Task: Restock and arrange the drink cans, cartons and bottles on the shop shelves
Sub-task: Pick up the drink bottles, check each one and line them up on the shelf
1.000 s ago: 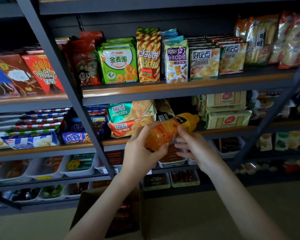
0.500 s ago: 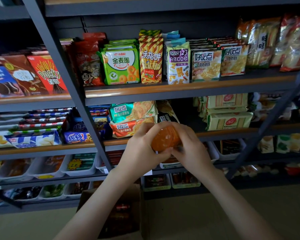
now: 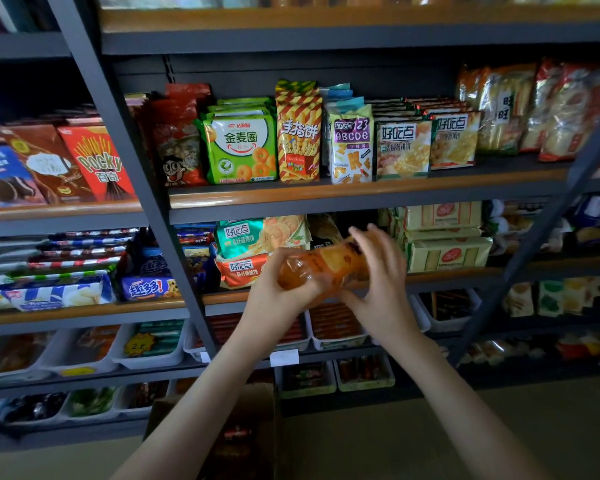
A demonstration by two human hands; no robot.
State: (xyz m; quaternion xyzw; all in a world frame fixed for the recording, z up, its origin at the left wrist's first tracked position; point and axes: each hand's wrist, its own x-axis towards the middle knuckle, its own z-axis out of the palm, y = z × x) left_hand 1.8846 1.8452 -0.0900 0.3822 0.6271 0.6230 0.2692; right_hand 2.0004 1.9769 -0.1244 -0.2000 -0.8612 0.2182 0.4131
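Orange bottle (image 3: 321,268) is being held sideways just before the front edge of the middle shelf (image 3: 465,277), base being gripped by the curled left hand (image 3: 274,292), neck being touched by the spread-fingered right hand (image 3: 381,285), so it is probably best being turned upright slowly.

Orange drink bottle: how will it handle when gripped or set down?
The orange drink bottle looks full of liquid, so probably heavy for its size. Its round body lies sideways in the left hand; set down like that it would likely roll. The glossy plastic may be slippery, so a wrap-around grip seems safer.
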